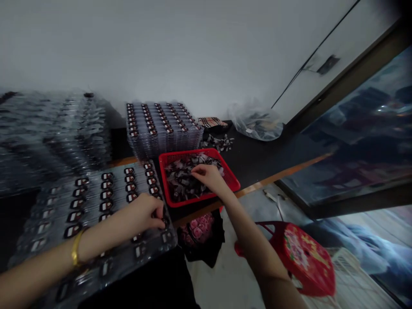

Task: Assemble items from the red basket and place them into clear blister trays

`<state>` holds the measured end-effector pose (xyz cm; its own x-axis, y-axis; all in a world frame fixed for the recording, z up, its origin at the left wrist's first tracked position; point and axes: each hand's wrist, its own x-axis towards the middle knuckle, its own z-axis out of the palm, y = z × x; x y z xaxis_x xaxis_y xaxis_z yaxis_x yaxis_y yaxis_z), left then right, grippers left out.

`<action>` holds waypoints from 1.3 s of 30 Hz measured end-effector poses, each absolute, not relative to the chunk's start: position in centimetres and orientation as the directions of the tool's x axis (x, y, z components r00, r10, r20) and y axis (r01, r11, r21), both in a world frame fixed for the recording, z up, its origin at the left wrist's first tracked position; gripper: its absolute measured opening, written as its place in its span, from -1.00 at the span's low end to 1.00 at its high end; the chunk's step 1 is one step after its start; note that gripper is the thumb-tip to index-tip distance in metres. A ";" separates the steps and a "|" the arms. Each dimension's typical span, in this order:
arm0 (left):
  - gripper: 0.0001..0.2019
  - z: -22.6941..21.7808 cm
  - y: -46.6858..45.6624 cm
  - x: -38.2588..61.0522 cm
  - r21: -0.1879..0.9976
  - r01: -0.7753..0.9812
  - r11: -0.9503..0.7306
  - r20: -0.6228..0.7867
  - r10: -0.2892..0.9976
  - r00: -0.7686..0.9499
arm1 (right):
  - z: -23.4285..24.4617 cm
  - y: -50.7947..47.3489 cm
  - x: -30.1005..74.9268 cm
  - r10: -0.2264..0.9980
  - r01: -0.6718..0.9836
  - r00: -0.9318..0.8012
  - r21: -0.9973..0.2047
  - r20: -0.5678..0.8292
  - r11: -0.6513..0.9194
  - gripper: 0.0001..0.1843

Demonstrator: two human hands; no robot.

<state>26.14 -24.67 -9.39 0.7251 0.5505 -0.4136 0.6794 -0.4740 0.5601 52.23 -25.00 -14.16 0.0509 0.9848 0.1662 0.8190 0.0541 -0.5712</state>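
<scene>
My left hand (pixel 147 213), with a gold bracelet (pixel 76 249) at the wrist, is at the right side of a clear plastic tray (pixel 92 195). Its thumb and fingers are closed together over the tray's right-hand column; what they grip is hidden. Rows of small black pieces (pixel 106 195) with white and brownish faces sit in the tray. Over a red plastic basket (pixel 165 189), my right hand (pixel 208 176) has thumb and fingertips pinched together. Loose small black, grey and white pieces (pixel 182 180) fill the basket. Anything between the right fingertips is too small to make out.
Behind stands a stack of filled trays (pixel 164 133), with a taller tray stack (pixel 54 133) at left. Small loose pieces (pixel 219 142), a checked cloth (pixel 212 122) and a clear bag (pixel 257 124) lie farther back. A red stool (pixel 305 259) and pink flowers (pixel 199 227) are below the table edge.
</scene>
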 end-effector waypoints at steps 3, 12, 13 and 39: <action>-0.84 -9.4 -23.2 25.1 0.729 0.641 -0.240 -0.432 0.565 0.703 | -13.8 -25.6 52.1 0.975 0.671 0.112 -0.738 0.192 0.069 -0.84; -0.57 -10.6 -20.0 23.0 0.868 0.438 0.231 -0.485 0.581 0.654 | -14.2 -26.7 48.2 0.888 0.305 0.216 -0.892 0.405 0.332 -0.84; -0.57 -10.6 -19.9 22.8 0.876 0.418 0.239 -0.473 0.589 0.655 | -14.3 -26.6 48.0 0.880 0.328 0.218 -0.881 0.423 0.342 -0.83; -0.63 -10.6 -20.0 19.9 0.886 0.215 0.411 -0.453 0.662 0.597 | -13.3 -25.5 45.1 0.923 0.795 0.068 -0.579 0.379 0.180 -0.81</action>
